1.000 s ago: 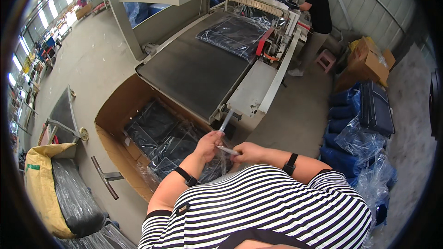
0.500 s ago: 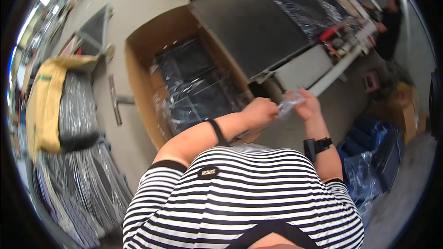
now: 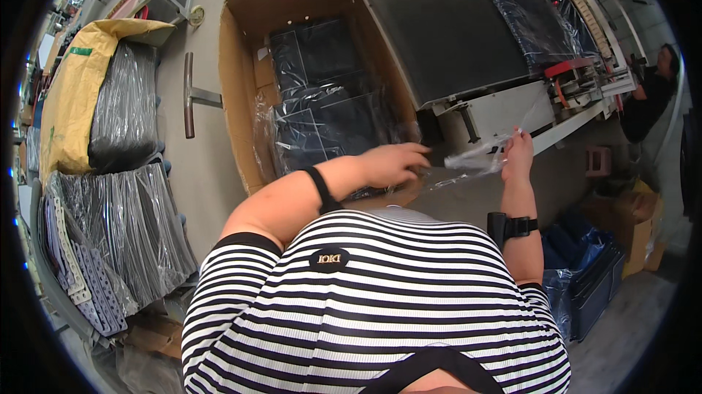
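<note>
A strip of clear plastic film [image 3: 479,162] trails from my right hand [image 3: 518,154], which pinches its upper end between closed fingers. The film hangs loosely leftward, with a thin fold drooping below. Just left of its free end is my left hand [image 3: 393,164], slightly blurred, fingers stretched and apart, with nothing seen in it. It is above the near right edge of a large open cardboard box [image 3: 232,101]. Inside the box lie dark flat items in clear plastic wrap [image 3: 329,123], in two stacks.
Right of the box stands a machine with a black conveyor belt [image 3: 446,36], carrying a wrapped dark item [image 3: 526,25]. Wrapped grey sheets [image 3: 139,233] and a yellow sack [image 3: 69,109] stand left. Blue-wrapped pieces [image 3: 578,262] sit at right. Another person [image 3: 651,94] is far right.
My hands were close together on the bunched plastic film; now they are apart and the film is spread out from my right hand. The view has shifted, so the box appears farther right.
</note>
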`<action>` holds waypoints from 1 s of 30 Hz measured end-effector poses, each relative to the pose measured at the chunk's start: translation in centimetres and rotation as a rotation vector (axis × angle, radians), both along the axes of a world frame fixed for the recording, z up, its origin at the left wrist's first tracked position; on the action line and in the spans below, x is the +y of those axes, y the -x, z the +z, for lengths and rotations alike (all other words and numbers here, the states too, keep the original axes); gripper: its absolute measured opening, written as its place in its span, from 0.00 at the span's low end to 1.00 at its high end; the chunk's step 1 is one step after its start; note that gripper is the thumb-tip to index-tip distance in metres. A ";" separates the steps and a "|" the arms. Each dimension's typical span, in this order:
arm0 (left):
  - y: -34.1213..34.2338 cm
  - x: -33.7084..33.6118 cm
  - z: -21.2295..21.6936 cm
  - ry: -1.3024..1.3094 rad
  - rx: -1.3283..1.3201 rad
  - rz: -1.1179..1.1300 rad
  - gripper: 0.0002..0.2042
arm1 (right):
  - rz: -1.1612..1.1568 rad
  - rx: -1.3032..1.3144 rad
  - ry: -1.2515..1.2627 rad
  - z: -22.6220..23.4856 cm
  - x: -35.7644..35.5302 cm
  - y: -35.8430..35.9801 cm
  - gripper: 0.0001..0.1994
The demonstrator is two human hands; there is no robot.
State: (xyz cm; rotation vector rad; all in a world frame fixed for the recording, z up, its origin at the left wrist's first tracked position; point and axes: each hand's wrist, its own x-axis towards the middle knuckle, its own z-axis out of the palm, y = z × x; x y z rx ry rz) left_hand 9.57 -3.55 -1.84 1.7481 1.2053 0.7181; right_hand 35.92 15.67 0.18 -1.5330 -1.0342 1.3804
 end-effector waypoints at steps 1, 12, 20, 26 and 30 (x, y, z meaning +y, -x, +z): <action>1.9 -1.8 -1.9 -0.024 0.087 0.043 0.18 | 0.018 -0.001 0.010 0.3 0.0 0.2 0.13; 12.5 -25.1 -7.2 0.981 1.022 0.680 0.39 | 0.213 -0.337 -0.076 -2.0 1.1 -1.7 0.16; 12.5 -32.6 -14.8 1.087 0.632 0.914 0.43 | 0.219 -0.502 -0.150 -1.4 1.3 -0.6 0.19; 11.9 -30.7 -15.9 1.203 0.677 0.907 0.44 | 0.237 -0.660 -0.239 -1.6 0.7 -0.7 0.20; 11.8 -30.4 -16.2 1.237 0.707 0.854 0.48 | 0.240 -0.665 -0.237 -1.9 0.2 -0.6 0.19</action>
